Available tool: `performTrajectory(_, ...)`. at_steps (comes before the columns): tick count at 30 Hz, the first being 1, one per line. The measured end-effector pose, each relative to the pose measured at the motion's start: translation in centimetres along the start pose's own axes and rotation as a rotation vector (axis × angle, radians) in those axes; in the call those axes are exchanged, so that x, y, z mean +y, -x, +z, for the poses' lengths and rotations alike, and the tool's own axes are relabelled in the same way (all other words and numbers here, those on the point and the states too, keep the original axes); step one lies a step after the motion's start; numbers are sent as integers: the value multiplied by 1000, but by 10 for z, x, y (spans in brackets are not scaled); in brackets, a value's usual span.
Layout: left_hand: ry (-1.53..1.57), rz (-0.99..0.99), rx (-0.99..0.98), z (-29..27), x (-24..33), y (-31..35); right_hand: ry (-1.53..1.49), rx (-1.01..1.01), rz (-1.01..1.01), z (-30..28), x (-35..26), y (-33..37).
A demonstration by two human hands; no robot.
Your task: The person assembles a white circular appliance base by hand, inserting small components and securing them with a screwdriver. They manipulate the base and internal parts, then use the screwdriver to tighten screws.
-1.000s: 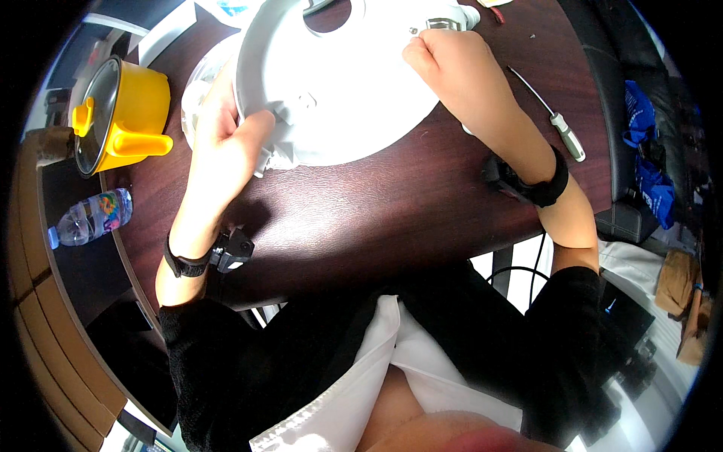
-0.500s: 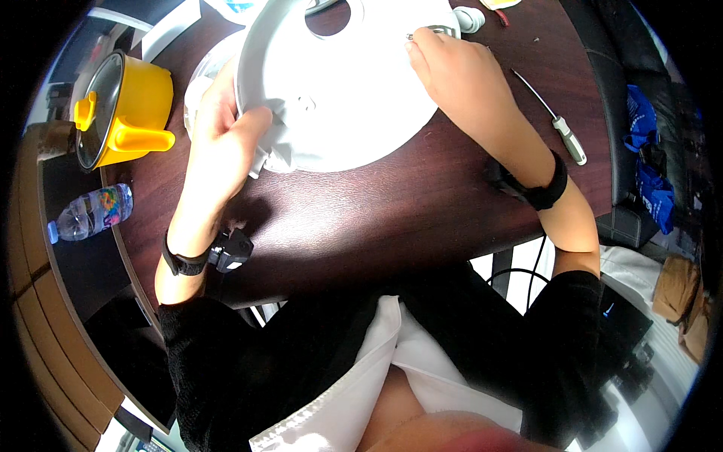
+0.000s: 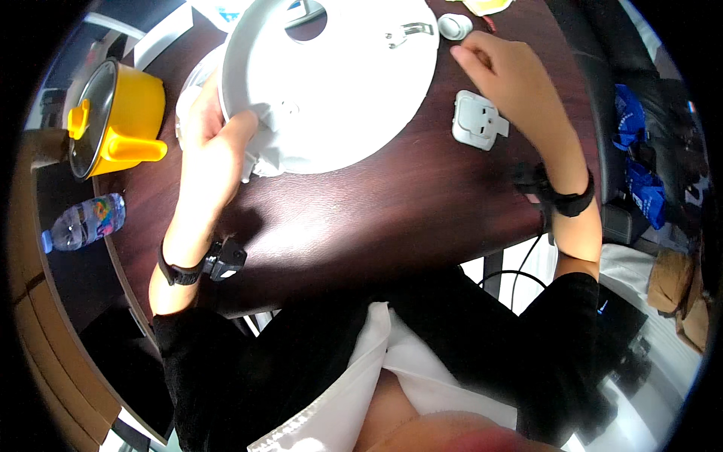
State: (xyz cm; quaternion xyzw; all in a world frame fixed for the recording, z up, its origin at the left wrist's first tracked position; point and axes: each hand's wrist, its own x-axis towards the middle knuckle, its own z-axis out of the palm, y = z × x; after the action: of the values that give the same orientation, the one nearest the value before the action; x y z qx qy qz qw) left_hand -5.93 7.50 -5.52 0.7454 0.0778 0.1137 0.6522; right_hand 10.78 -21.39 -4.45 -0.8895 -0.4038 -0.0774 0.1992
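Observation:
My left hand (image 3: 211, 147) grips the near left rim of a large white round plastic housing (image 3: 339, 113), thumb on top. The housing is tilted and has a round hole at its far side. A small metal clip (image 3: 410, 32) with a screw beside it sits on its right part. My right hand (image 3: 508, 71) is off to the right of the housing with its fingers curled in; whatever they may hold is hidden. Just below that hand lies a white plastic socket-like piece (image 3: 474, 120). A white cylindrical fitting (image 3: 455, 27) stands next to the fingertips.
On the left stand a yellow pot (image 3: 135, 113) with a glass lid and a clear water bottle (image 3: 89, 222). A transparent bowl-like item (image 3: 188, 94) is partly behind my left hand. Blue bags (image 3: 640, 166) lie on a black seat at the right.
My right hand has left the metal clip and moved right, uncovering the clip and the socket-like piece. The screwdriver at the right no longer shows. My left hand keeps its hold.

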Motion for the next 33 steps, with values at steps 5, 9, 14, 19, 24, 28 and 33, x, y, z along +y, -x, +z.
performTrajectory(5,16,-14,-5,1,-5,-4,47,-338,247,-24,77,-4)
performTrajectory(9,-16,38,-30,-1,-8,-6,-10,-365,303,-11,90,-8)
performTrajectory(14,-46,1,-26,-2,-1,-3,-42,-397,267,14,90,-24)
performTrajectory(19,-15,2,-57,-7,-8,-5,-21,-462,278,24,100,-30)
performTrajectory(24,-190,303,26,-3,2,-11,-70,-458,294,7,91,-32)
performTrajectory(28,-107,175,18,3,6,-13,-255,-314,176,-9,31,-16)
performTrajectory(33,-44,84,-36,-1,16,-12,-469,-288,-107,15,-49,-20)
